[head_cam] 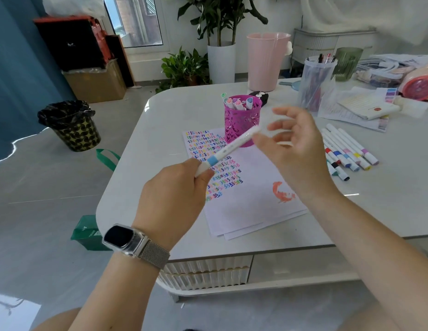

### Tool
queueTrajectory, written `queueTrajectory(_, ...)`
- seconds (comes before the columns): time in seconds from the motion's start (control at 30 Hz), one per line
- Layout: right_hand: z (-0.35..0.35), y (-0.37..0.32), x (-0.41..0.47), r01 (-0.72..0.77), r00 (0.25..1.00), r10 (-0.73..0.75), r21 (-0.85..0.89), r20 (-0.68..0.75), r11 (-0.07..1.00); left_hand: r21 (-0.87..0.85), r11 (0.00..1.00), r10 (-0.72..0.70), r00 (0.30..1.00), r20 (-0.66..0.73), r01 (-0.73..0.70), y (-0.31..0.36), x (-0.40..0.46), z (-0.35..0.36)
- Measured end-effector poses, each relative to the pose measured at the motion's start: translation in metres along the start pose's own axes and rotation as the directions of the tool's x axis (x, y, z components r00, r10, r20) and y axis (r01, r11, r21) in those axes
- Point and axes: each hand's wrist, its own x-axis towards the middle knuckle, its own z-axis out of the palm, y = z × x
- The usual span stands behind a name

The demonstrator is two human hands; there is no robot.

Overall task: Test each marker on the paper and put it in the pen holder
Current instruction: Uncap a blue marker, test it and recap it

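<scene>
- One marker (228, 148) is gripped at its lower end by the left hand (174, 187); the right hand (291, 149), blurred, has loose fingers near its tip.
- Several markers stand in the pen holder (241, 120).

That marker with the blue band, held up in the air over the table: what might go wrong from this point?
The left hand grips the marker only at its near end, so it could slip and drop onto the paper. The right hand is blurred and seems to touch its far end, perhaps at a cap, which could fall loose. The purple pen holder stands just behind and already holds several markers; a careless push might tip it.
</scene>
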Motion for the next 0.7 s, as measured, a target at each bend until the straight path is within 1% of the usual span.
queueTrajectory(0.03,-0.002,0.005,0.0,0.139,0.989,-0.129,-0.17,0.07,0.976,0.048,0.999,-0.011,0.999,0.052,0.009,-0.003,-0.001,0.0)
queueTrajectory(0.07,-0.002,0.01,0.0,0.241,0.965,-0.197,-0.282,0.175,0.929,0.08,0.997,-0.02,0.994,0.11,0.011,-0.005,-0.002,0.0)
queueTrajectory(0.1,0.001,0.016,-0.002,0.3,0.936,-0.208,-0.338,0.283,0.892,0.097,0.995,-0.026,0.987,0.16,0.01,-0.006,-0.003,0.0)
queueTrajectory(0.13,0.005,0.022,-0.003,0.345,0.903,-0.199,-0.365,0.382,0.865,0.099,0.995,-0.029,0.982,0.189,0.011,-0.006,-0.004,0.0)
queueTrajectory(0.2,0.014,0.033,-0.007,0.464,0.802,-0.206,-0.367,0.561,0.806,0.06,0.998,-0.032,0.981,0.19,0.021,-0.004,-0.004,-0.002)
queueTrajectory(0.27,0.018,0.038,-0.008,0.526,0.715,-0.208,-0.318,0.668,0.789,-0.06,0.996,-0.049,0.987,0.155,0.059,0.0,-0.004,-0.003)
queueTrajectory(0.3,0.019,0.038,-0.007,0.534,0.697,-0.218,-0.291,0.683,0.794,-0.126,0.989,-0.06,0.989,0.135,0.078,0.002,-0.004,-0.003)
queueTrajectory(0.33,0.019,0.036,-0.005,0.54,0.692,-0.239,-0.267,0.682,0.798,-0.176,0.98,-0.07,0.991,0.112,0.089,0.004,-0.004,-0.003)
queueTrajectory(0.4,0.017,0.03,-0.004,0.51,0.716,-0.255,-0.237,0.65,0.827,-0.257,0.961,-0.095,0.994,0.049,0.105,0.008,-0.003,-0.004)
queueTrajectory(0.47,0.015,0.025,-0.001,0.389,0.783,-0.198,-0.216,0.59,0.896,-0.31,0.942,-0.14,0.99,-0.011,0.13,0.009,-0.001,-0.006)
queueTrajectory(0.53,0.014,0.024,0.007,0.272,0.865,-0.155,-0.187,0.476,0.944,-0.261,0.956,-0.152,0.987,-0.049,0.134,0.008,0.0,-0.008)
queueTrajectory(0.57,0.013,0.023,0.013,0.235,0.902,-0.158,-0.151,0.401,0.96,-0.222,0.967,-0.14,0.988,-0.061,0.123,0.007,-0.001,-0.009)
queueTrajectory(0.63,0.011,0.023,0.027,0.14,0.963,-0.141,0.023,0.23,0.99,-0.177,0.98,-0.107,0.991,-0.079,0.091,0.005,-0.003,-0.01)
queueTrajectory(0.7,0.009,0.024,0.042,-0.015,0.997,-0.004,0.26,0.075,0.965,-0.164,0.984,-0.077,0.993,-0.092,0.061,0.004,-0.002,-0.011)
